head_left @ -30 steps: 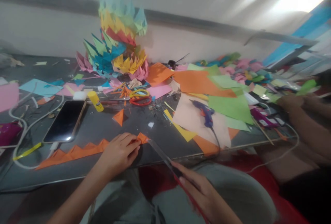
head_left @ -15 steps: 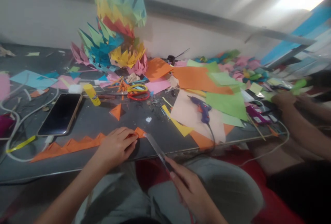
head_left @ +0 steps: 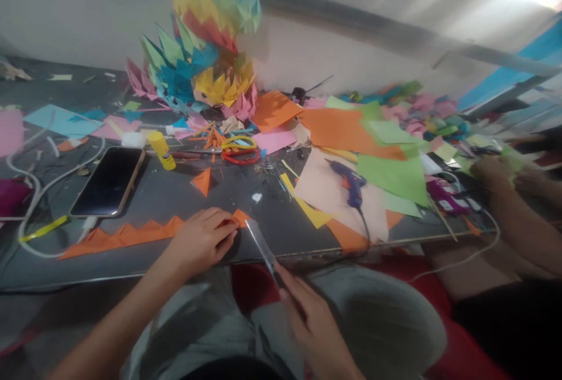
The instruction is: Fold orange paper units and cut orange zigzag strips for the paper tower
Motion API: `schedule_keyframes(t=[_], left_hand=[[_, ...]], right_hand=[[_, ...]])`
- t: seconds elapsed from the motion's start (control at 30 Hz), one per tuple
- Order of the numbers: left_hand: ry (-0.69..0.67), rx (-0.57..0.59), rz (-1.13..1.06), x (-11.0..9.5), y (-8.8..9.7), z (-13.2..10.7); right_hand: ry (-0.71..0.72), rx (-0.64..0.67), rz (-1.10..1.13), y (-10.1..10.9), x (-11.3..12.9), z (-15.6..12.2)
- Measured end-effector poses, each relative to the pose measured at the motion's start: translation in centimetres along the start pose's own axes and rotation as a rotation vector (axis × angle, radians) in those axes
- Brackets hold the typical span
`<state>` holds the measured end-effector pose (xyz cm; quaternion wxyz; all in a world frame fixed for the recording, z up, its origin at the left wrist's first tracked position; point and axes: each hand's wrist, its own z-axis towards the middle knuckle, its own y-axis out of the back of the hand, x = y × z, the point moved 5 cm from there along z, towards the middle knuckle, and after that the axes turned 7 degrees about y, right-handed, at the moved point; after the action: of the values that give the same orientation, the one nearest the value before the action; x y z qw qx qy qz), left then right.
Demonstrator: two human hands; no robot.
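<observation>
An orange strip of folded paper with pointed peaks (head_left: 127, 233) runs along the table's front edge. My left hand (head_left: 204, 236) lies over its right part, fingers closed on it, and a short orange end (head_left: 240, 217) sticks out past the fingertips. In my right hand (head_left: 307, 310) is a knife with a long silver blade (head_left: 260, 240); its handle is mostly covered by my fingers. The blade's tip is at that orange end, though I cannot tell if it touches. A loose folded orange triangle (head_left: 202, 182) lies just beyond my left hand.
A phone (head_left: 109, 181) with a white cable, a glue stick (head_left: 161, 150) and scissors (head_left: 239, 149) lie left and centre. A glue gun (head_left: 349, 181) rests on paper sheets. Folded-paper stacks (head_left: 211, 52) stand behind. Another person's hands (head_left: 496, 175) are at right.
The view has shifted slightly, so the table things sit a little further right and higher. Both hands keep nearly the same hold on strip and knife.
</observation>
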<state>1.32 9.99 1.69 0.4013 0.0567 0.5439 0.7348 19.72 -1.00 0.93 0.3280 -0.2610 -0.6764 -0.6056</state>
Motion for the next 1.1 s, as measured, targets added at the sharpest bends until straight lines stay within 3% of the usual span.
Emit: schedule_keyframes(t=[0.3,0.7,0.9,1.1], left_hand=[[-0.001,0.002,0.013,0.0,0.1,0.0],[0.009,-0.001,0.005,0.1,0.1,0.0],[0.002,-0.005,0.02,0.0,0.2,0.0],[0.01,-0.012,0.006,0.0,0.3,0.1]], right_hand=[[0.097,-0.038,-0.247,1.9,0.5,-0.8],[0.134,-0.047,-0.364,-0.1,1.3,-0.1],[0.145,-0.032,-0.493,0.5,1.5,-0.7],[0.143,-0.068,-0.462,1.4,1.0,-1.2]])
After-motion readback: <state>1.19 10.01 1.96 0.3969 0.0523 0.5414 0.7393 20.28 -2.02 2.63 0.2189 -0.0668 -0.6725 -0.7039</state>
